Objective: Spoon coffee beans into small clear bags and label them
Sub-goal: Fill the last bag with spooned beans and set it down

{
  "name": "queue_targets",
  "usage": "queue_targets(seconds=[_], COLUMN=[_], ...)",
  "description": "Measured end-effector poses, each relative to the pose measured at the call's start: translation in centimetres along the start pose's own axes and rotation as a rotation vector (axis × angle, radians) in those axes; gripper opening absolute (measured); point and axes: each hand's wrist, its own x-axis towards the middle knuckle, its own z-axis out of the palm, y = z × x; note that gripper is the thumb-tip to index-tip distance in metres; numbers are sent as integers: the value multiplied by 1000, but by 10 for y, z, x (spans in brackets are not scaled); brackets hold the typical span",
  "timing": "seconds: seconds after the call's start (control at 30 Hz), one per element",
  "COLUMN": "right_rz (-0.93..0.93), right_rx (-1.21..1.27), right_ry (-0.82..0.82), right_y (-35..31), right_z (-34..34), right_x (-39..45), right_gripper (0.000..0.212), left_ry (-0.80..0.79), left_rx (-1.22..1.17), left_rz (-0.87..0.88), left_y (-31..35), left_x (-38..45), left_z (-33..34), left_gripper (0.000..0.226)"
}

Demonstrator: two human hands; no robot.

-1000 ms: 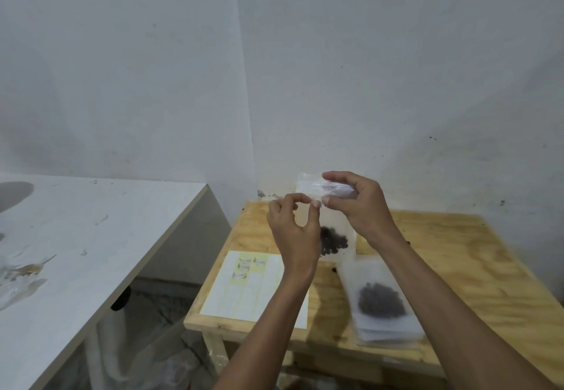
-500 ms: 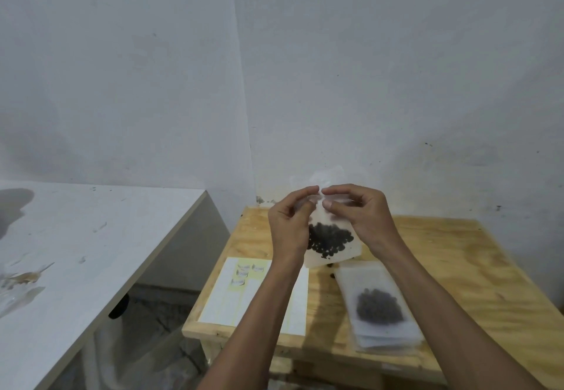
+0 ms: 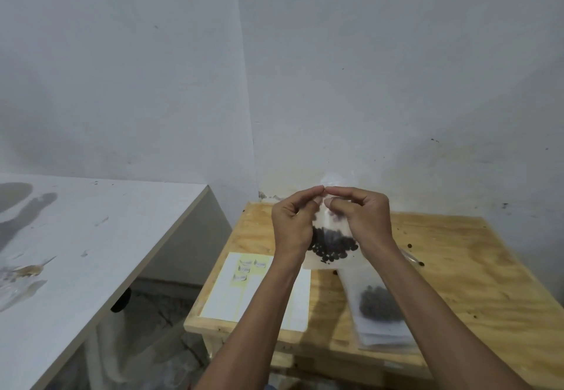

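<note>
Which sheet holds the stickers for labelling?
Look at the wooden table against the wall. Near its front left corner lies a flat white label sheet, left of the stacked bean bags. Unlike them, it is opaque paper with yellowish gaps.

Two bare forearms reach up from the bottom edge, with no sleeve, watch or bracelet on either. The left hand (image 3: pixel 292 227) and right hand (image 3: pixel 364 221) are ungloved and ringless on the visible fingers, with short nails.
</note>
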Motion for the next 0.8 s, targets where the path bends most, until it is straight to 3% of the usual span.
queue_targets(seconds=[0.2,0.33,0.4,0.57,0.8], right_rz=[27,55,67,110,302], right_rx=[-16,-164,-192,-193,-444], right_ry=[-63,-225,-219,-126,-294], right_y=[14,22,27,52,108], right_z=[2,4,11,42,100], right_x=[7,11,16,40,74], right_gripper=[30,36,37,37,67], left_ry=[-89,54,71,-17,92], left_rx=[31,22,42,257,618], left_rz=[-49,-63,-78,-143,-278], left_y=[-12,-16,-19,-42,-94], left_x=[14,27,34,63,112], left_z=[-24,-43,-52,-85,-124], left_gripper=[46,37,32,40,33])
